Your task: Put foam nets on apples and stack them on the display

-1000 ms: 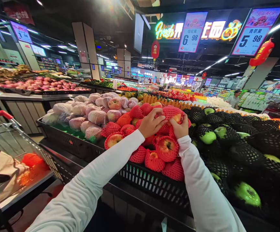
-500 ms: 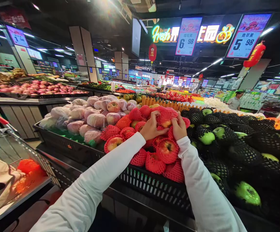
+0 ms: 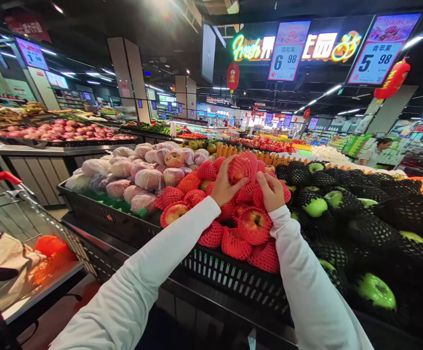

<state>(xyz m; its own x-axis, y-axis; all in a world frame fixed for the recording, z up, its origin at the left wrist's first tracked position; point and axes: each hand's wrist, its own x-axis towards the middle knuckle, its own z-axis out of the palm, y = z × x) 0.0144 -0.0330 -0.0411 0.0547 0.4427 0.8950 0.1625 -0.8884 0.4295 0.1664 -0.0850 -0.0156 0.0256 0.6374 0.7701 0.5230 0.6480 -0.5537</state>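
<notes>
My left hand [image 3: 225,185] is closed around an apple in a red foam net [image 3: 243,166], held above the pile, with fingers behind it and the thumb in front. At the apple's right side, my right hand [image 3: 273,190] has its fingers bent together at the net's edge; their exact hold is partly hidden. Below both hands, more apples in red foam nets [image 3: 254,225] fill a black slotted crate [image 3: 233,279]. One red apple [image 3: 175,213] faces forward in its net, left of my left wrist.
Left of the red nets sit pale wrapped apples [image 3: 149,179]. Green apples [image 3: 375,290] in black nets lie to the right. A shopping cart [image 3: 0,178] with a bag [image 3: 5,257] stands at left. Price signs [image 3: 289,51] hang overhead. Another person [image 3: 375,153] is far right.
The held apple has turned and shifted slightly left, with the net now covering its front. My right hand has drawn back from its top to the right side and a little lower.
</notes>
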